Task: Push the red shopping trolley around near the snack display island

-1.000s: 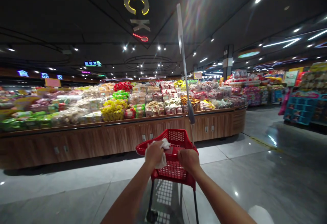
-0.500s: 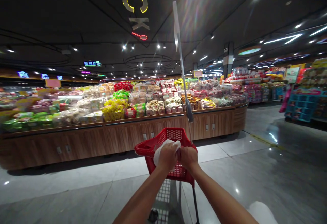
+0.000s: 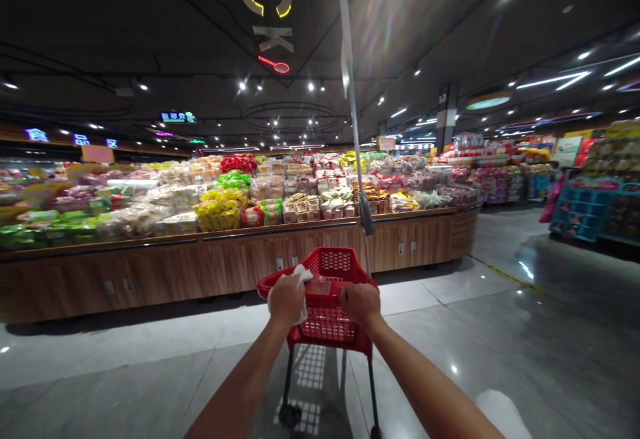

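Observation:
A small red plastic shopping cart (image 3: 324, 301) with a perforated basket stands right in front of me on thin legs with wheels. On the left part of its handle, my left hand (image 3: 287, 301) is closed around a crumpled white cloth (image 3: 303, 274), pressed against the red plastic. My right hand (image 3: 362, 301) wraps the right part of the same handle. A clear panel sits in the handle between the two hands. From the cart's right side a tall grey pole (image 3: 356, 132) with a dark lower sleeve (image 3: 366, 213) rises upward.
Ahead runs a long wood-panelled display counter (image 3: 320, 244) heaped with packaged snacks (image 3: 220, 209). Shelves of goods (image 3: 583, 205) stand at the right. Grey glossy floor tiles (image 3: 430, 352) surround the cart. A pillar (image 3: 447, 119) rises at the back right.
My left hand has slid left along the handle with the cloth, away from my right hand. The clear panel between them now shows. The view has shifted slightly.

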The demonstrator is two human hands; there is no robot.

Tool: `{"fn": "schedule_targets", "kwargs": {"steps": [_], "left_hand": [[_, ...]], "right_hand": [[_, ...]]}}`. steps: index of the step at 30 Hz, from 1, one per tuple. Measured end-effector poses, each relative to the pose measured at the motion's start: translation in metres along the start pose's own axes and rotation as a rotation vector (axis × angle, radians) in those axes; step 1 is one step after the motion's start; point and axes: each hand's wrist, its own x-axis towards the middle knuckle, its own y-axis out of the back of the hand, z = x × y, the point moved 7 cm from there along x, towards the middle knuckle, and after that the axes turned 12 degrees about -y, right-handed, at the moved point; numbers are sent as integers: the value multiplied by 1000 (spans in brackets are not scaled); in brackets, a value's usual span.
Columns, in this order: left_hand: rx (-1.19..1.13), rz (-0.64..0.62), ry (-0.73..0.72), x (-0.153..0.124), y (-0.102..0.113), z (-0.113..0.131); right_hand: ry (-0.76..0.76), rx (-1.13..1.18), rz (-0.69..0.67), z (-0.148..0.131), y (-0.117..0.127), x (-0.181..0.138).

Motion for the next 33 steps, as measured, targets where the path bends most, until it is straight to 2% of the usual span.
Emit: {"fn": "schedule_targets", "kwargs": {"steps": [3,5,8,11,14,17,19,22,24,26,28,30,33], "left_hand": [[6,144,-125,-10,-4,20],[-12,171,-211,-13,-10,39],[-50,111,-343,-6,-19,74],[-35,-69,-350,14,-25,93],[4,-210,-184,34,-23,74],[-15,-227,-42,40,-10,35],[-45,-227,-18,32,-4,12],[-23,-164,-6,7,1,-8],[30,-40,-15,-13,4,-9],[64,89,-52,-29,4,1],[56,145,-101,-36,0,19],[26,128,-176,-32,-5,45],[-9,34,-277,-11,-8,88]], "right_hand": [[0,7,17,5,2,0],[17,9,24,6,1,1],[42,8,26,4,-2,2],[61,21,16,2,-3,4],[76,18,-4,1,-3,6],[74,0,-21,4,-2,8],[72,-1,-29,5,-3,8],[67,13,-20,7,-4,9],[60,27,-5,8,-4,8],[56,41,9,9,-3,6],[53,50,15,10,-1,5],[54,52,13,10,0,3],[77,56,13,8,2,1]]}}
